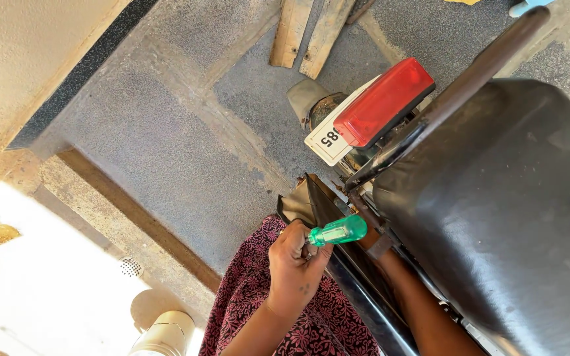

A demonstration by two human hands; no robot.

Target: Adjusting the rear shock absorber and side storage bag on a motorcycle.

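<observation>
One hand point(295, 264) grips the green screwdriver point(338, 231) beside the seat point(496, 211) edge.

A screwdriver point(338, 231) with a clear green plastic handle lies nearly level, its handle end pointing right and slightly up. Its shaft is hidden inside a closed fist at its left. It sits near the middle of the scene, just beside a motorcycle's black seat point(496, 211) and frame.

A single head-worn camera looks steeply down, close over the black padded motorcycle seat point(496, 211) at the right, with the grey speckled stone floor point(166, 145) filling the left.
</observation>
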